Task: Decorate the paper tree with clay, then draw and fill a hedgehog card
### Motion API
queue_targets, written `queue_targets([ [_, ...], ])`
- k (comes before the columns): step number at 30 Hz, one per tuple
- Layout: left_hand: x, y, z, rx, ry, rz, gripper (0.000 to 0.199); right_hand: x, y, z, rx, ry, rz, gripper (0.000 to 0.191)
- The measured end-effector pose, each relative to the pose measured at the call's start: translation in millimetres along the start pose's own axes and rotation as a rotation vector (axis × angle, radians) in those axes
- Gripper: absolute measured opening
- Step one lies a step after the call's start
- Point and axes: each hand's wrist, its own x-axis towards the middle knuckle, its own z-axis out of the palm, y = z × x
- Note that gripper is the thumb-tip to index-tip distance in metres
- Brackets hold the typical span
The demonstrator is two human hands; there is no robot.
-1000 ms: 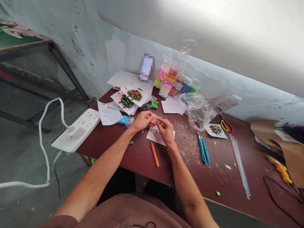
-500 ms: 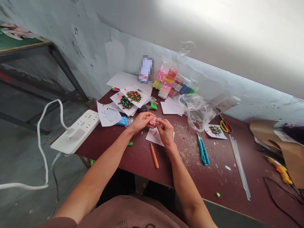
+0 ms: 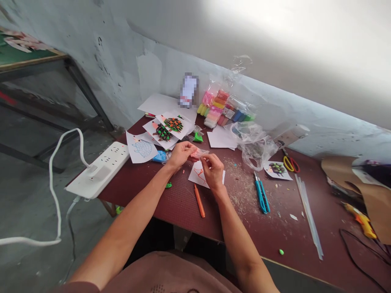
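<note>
Between my two hands is a small clear plastic bag (image 3: 200, 153) with something pink, like modelling clay, inside. My left hand (image 3: 182, 154) pinches the bag's pink-filled end, while my right hand (image 3: 214, 169) has its thumb and finger closed on the other edge. Beneath them lies a white paper (image 3: 194, 176) with an orange line drawing, partly covered by my right hand. An orange marker (image 3: 199, 200) rests on the table below the paper. Left of my hands are a blue clay packet (image 3: 159, 156) and a paper with a blue hedgehog drawing (image 3: 142, 147).
Decorated hedgehog pictures (image 3: 166, 129), bagged coloured clay (image 3: 218, 108) and a crumpled plastic bag (image 3: 255, 144) lie behind. To the right are a teal cutter (image 3: 262, 193), scissors (image 3: 291, 162), clear glue sticks (image 3: 308, 217) and a yellow glue gun (image 3: 362, 219). A white power strip (image 3: 100, 169) sits at the left edge.
The clear bag is stretched out a little more between my hands, and its plastic shows more plainly. Both hands keep their hold; the view has shifted slightly.
</note>
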Motion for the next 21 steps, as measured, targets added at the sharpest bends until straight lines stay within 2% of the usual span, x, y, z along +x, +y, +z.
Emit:
queue_targets([
  [6, 5, 0, -6.6, -0.005, 0.025, 0.028, 0.021, 6, 6, -5, 0.374, -0.077, 0.235, 0.027],
  [8, 7, 1, -9.6, -0.005, 0.047, 0.047, 0.019, 9, 6, -9, 0.452, -0.035, 0.291, 0.030],
  [10, 8, 2, -12.1, -0.010, 0.054, 0.068, 0.017, 11, 4, -13, 0.475, 0.040, 0.328, 0.033],
  [12, 8, 2, -13.6, -0.009, 0.034, 0.076, 0.015, 12, 2, -16, 0.471, 0.063, 0.360, 0.035],
  [16, 8, -1, -14.4, 0.013, -0.002, 0.072, 0.014, 10, -1, -17, 0.472, -0.006, 0.379, 0.037],
  [21, 8, 0, -14.1, 0.043, -0.007, 0.080, 0.015, 8, -1, -14, 0.444, -0.030, 0.376, 0.032],
])
